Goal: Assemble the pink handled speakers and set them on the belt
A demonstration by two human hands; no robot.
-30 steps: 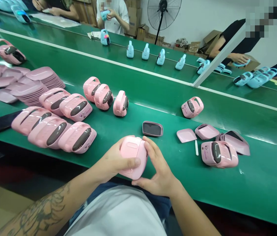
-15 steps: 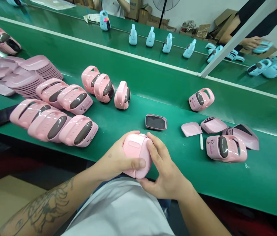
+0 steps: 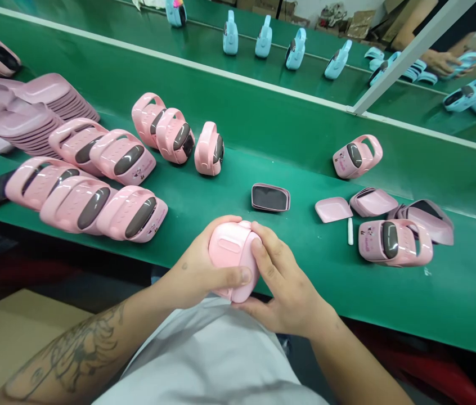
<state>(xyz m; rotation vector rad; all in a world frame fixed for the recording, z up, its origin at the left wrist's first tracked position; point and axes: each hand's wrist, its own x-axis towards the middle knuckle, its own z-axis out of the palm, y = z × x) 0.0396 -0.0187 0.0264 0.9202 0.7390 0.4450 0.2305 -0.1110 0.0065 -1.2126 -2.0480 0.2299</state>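
I hold a pink plastic toy casing (image 3: pixel 232 253) over the near edge of the green belt (image 3: pixel 263 146), its flat back turned up. My left hand (image 3: pixel 198 269) wraps its left side with the thumb across the lower part. My right hand (image 3: pixel 282 287) grips its right side, fingers pressed on the top. A dark screen piece with a pink rim (image 3: pixel 270 197) lies on the belt just beyond my hands.
Several finished pink units (image 3: pixel 94 191) lie in rows at the left beside stacked pink covers (image 3: pixel 39 112). More pink units (image 3: pixel 394 243) and loose covers (image 3: pixel 333 208) sit at the right with a small white stick (image 3: pixel 350 230). Blue units (image 3: pixel 263 36) stand on the far belt, where another person's hand (image 3: pixel 443 61) works.
The view has tilted down, so the belt's contents sit higher in frame. My right hand's fingers have slid further over the casing's top. The casing stays in both hands.
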